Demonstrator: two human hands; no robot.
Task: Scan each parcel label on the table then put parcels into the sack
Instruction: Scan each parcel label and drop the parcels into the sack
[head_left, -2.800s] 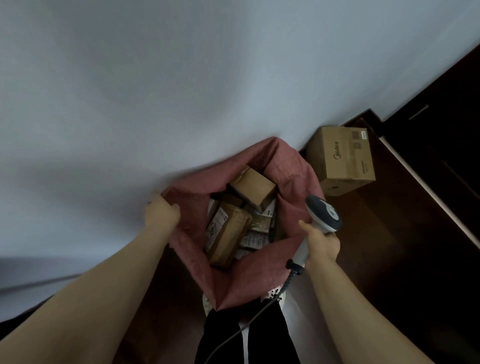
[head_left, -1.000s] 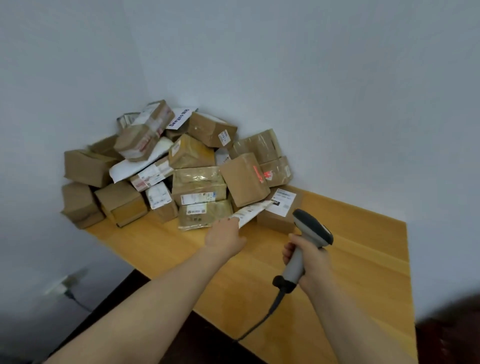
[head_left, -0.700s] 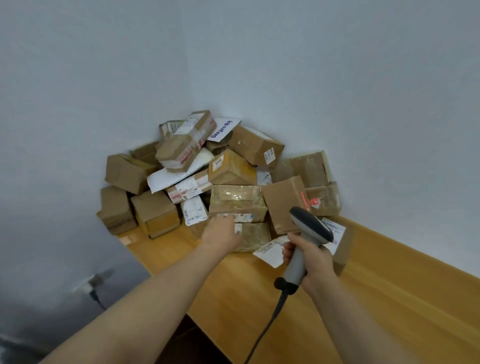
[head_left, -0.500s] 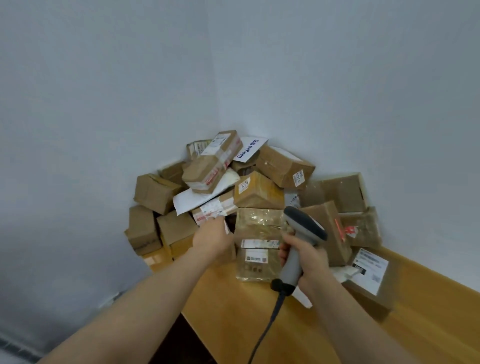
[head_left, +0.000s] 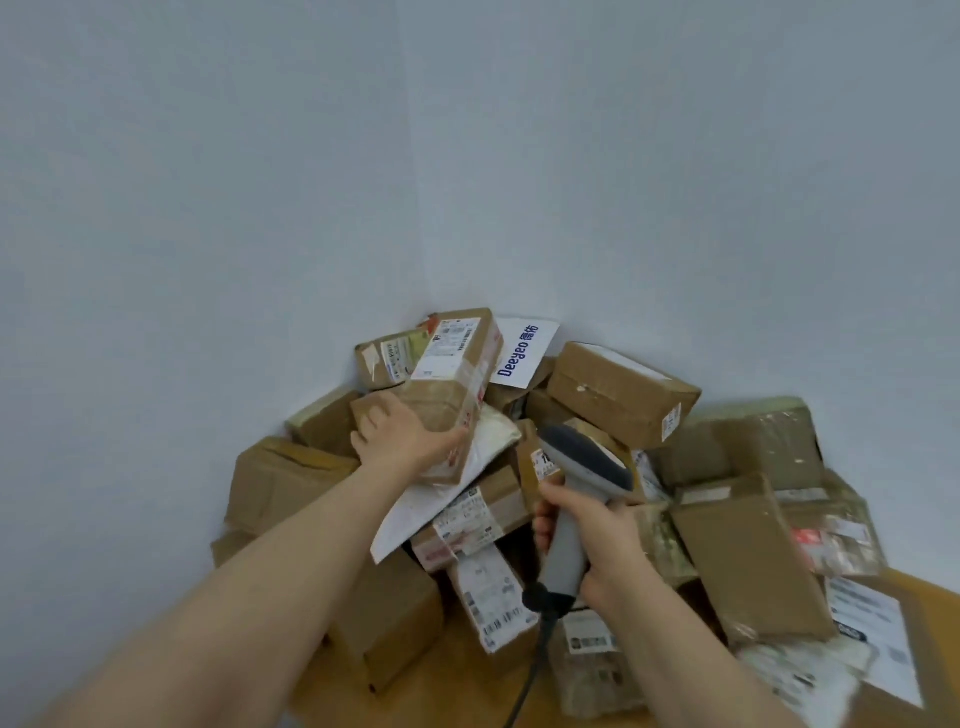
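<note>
our left hand (head_left: 402, 439) has climbed from lower in the pile (head_left: 623, 395) to the top parcel (head_left: 452, 374), curled round its near end, in the table (head_left: 452, 696) corner. its label (head_left: 453, 338) is blurred, perhaps unreadable. our right hand (head_left: 608, 545) clenches the scanner (head_left: 582, 467), whose cable (head_left: 524, 691) runs off frame.

Parcels (head_left: 623, 395) heaped on table (head_left: 457, 691), against corner.

You're gripping a matt brown cardboard parcel (head_left: 441, 410) bound in glossy clear tape (head_left: 470, 387), and a smooth grey plastic scanner (head_left: 582, 462). Its white paper label (head_left: 453, 338) looks matt; the orange wooden tabletop (head_left: 452, 688) is smooth.
</note>
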